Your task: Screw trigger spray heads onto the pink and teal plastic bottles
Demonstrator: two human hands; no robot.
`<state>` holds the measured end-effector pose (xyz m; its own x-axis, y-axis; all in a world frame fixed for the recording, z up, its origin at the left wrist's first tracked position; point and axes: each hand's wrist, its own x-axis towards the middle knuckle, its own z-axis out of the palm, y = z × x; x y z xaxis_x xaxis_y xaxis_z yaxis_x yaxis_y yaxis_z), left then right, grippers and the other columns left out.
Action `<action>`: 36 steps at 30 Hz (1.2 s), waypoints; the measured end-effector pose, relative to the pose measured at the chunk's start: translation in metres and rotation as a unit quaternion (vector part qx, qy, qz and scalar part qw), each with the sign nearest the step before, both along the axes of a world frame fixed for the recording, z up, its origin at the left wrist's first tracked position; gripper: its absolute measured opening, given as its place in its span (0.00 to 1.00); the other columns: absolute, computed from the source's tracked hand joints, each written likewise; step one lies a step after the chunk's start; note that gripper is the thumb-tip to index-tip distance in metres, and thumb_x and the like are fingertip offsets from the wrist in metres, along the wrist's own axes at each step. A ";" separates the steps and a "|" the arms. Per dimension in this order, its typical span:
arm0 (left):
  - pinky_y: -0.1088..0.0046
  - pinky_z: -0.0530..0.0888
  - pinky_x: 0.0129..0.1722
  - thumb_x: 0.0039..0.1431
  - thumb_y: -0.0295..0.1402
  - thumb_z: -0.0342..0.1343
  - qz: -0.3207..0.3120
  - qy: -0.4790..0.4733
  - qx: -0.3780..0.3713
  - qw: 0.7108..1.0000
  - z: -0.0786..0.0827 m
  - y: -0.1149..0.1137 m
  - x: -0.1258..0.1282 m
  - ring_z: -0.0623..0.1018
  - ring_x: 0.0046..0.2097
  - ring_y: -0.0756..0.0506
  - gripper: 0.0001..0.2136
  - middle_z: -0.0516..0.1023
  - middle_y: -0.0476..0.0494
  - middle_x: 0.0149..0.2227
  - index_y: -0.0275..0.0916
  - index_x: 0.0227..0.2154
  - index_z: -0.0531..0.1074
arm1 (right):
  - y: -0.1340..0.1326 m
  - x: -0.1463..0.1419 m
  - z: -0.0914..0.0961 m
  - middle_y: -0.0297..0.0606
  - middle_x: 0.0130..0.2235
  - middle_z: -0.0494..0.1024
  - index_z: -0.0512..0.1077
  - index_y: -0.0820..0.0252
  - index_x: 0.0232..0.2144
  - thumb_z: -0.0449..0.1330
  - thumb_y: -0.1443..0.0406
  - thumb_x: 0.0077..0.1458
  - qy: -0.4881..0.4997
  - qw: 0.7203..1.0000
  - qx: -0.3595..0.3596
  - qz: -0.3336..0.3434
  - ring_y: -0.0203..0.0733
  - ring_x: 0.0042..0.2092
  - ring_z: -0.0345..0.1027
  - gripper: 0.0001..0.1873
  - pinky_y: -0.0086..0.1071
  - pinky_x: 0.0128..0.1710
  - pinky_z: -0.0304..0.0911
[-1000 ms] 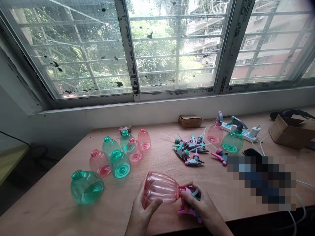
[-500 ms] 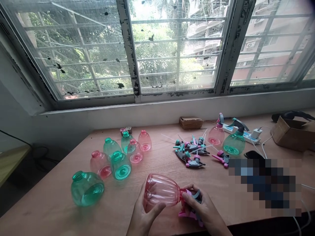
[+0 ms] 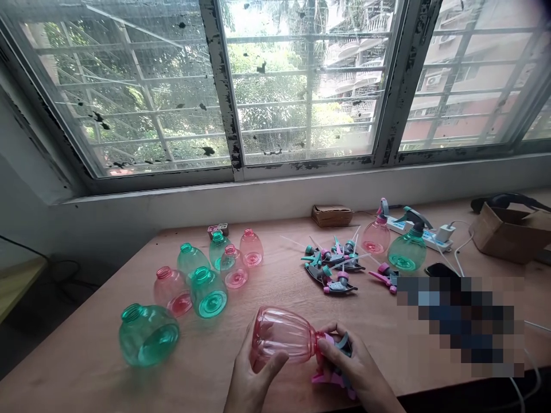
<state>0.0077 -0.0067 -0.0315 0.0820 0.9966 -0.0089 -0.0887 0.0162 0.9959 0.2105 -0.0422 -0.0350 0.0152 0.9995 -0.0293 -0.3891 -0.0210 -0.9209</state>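
A pink see-through bottle [image 3: 282, 335] lies on its side just above the near edge of the wooden table [image 3: 279, 298]. My left hand [image 3: 252, 376] is wrapped round its body from below. My right hand [image 3: 350, 367] grips the pink and grey spray trigger head [image 3: 340, 347] at the bottle's neck. Both hands are closed on these parts.
Several open green and pink bottles [image 3: 202, 275] stand at the left, one green bottle [image 3: 148, 335] nearest. A pile of spray heads [image 3: 333, 267] lies at centre right. Behind it stand a pink [image 3: 375, 232] and a green capped sprayer [image 3: 408, 244], a power strip [image 3: 430, 235] and a cardboard box [image 3: 508, 226].
The pink bottle and both hands stay almost in place; my right hand shifted its grip slightly on the trigger head. The view moved a little.
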 end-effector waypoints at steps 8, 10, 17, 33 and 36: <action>0.51 0.59 0.68 0.42 0.43 0.73 -0.005 0.017 0.048 0.999 -0.006 -0.004 0.000 0.68 0.66 0.31 0.48 0.71 0.38 0.64 0.45 0.67 0.60 | 0.002 -0.002 -0.001 0.30 0.21 0.76 0.71 0.60 0.33 0.71 0.50 0.49 0.022 0.999 -0.010 -0.034 0.33 0.19 0.67 0.22 0.36 0.27 0.74; 0.51 0.60 0.68 0.42 0.45 0.73 0.004 0.011 0.039 0.999 -0.002 -0.004 0.003 0.68 0.66 0.31 0.48 0.72 0.37 0.63 0.44 0.66 0.60 | 0.001 -0.003 0.000 0.29 0.21 0.75 0.71 0.60 0.32 0.72 0.50 0.49 0.022 0.999 -0.007 -0.032 0.33 0.20 0.66 0.22 0.35 0.26 0.73; 0.50 0.66 0.65 0.41 0.46 0.73 0.014 -0.025 0.006 1.000 0.008 -0.002 0.011 0.74 0.61 0.28 0.42 0.78 0.33 0.58 0.37 0.60 0.69 | 0.003 0.000 0.000 0.30 0.22 0.76 0.72 0.60 0.33 0.70 0.50 0.52 -0.010 1.000 -0.012 -0.013 0.34 0.22 0.68 0.21 0.30 0.26 0.71; 0.51 0.63 0.66 0.41 0.45 0.73 0.050 -0.022 0.023 0.998 -0.003 0.007 0.020 0.67 0.66 0.29 0.43 0.74 0.31 0.61 0.37 0.61 0.65 | 0.005 -0.005 -0.004 0.30 0.22 0.75 0.72 0.61 0.33 0.73 0.50 0.47 0.033 0.997 -0.029 -0.061 0.33 0.21 0.66 0.23 0.35 0.25 0.75; 0.51 0.62 0.66 0.38 0.44 0.74 0.053 -0.020 0.019 0.998 -0.005 0.004 0.017 0.69 0.65 0.29 0.45 0.75 0.32 0.59 0.38 0.62 0.65 | 0.004 -0.006 -0.001 0.31 0.22 0.75 0.73 0.61 0.32 0.73 0.50 0.46 0.036 0.997 -0.030 -0.068 0.33 0.21 0.66 0.23 0.33 0.24 0.74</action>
